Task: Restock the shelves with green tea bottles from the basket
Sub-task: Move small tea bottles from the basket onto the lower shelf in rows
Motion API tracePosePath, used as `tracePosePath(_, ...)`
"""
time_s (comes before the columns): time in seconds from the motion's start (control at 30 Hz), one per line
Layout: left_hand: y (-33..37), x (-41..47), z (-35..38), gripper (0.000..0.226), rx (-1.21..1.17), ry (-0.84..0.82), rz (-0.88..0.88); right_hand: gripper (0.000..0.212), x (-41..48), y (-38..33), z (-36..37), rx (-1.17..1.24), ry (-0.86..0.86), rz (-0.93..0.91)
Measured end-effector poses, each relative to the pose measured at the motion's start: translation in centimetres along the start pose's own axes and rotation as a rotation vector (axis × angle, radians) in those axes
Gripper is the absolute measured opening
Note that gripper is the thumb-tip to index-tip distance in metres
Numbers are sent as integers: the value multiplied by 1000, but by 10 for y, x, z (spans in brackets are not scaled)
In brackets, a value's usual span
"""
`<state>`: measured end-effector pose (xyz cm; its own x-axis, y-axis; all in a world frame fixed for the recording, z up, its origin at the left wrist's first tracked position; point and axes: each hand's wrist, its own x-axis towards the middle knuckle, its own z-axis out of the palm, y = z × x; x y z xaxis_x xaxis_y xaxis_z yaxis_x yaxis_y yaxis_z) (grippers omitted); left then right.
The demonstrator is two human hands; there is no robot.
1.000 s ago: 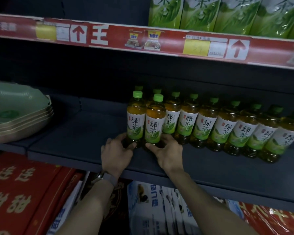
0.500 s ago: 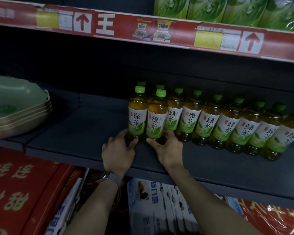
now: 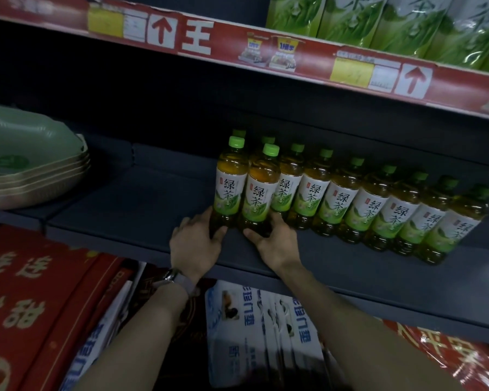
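Cupping bottle (image 3: pixel 228 190) bases, both hands half-open

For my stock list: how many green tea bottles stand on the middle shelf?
11. Two green tea bottles stand frontmost at the left end, left hand and right hand at their bases; seven continue the row rightward; two caps show behind. More may be hidden.

The green tea bottles (image 3: pixel 229 187) on the shelf (image 3: pixel 153 210) are showing "绿茶" on their white-and-green labels. The red price strip (image 3: pixel 266 55) along the upper shelf's front edge is carrying a white "王" and red up-arrows; its price tags are reading too blurred.
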<state>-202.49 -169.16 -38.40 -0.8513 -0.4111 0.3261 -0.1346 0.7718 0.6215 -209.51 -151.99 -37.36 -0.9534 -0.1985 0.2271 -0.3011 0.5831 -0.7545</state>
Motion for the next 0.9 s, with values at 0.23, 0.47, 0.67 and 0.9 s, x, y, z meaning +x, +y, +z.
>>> tracePosePath(0.23, 7, -14, -23, 43, -125, -77, -10, 57, -29, -6, -12, -119, -96, 21)
tracePosePath(0.47, 54, -63, -47, 39, 36, -70, -27, 42, -102, -2, -47, -190, -111, -89)
tracePosePath(0.67, 80, -137, -38, 30, 111, -300, 116, 36, -163, 23, -68, -253, -135, -169)
tracePosePath(0.9, 62, -218, -19, 31, 242, -509, 63, 30, -250, 75, -70, -322, -347, -82)
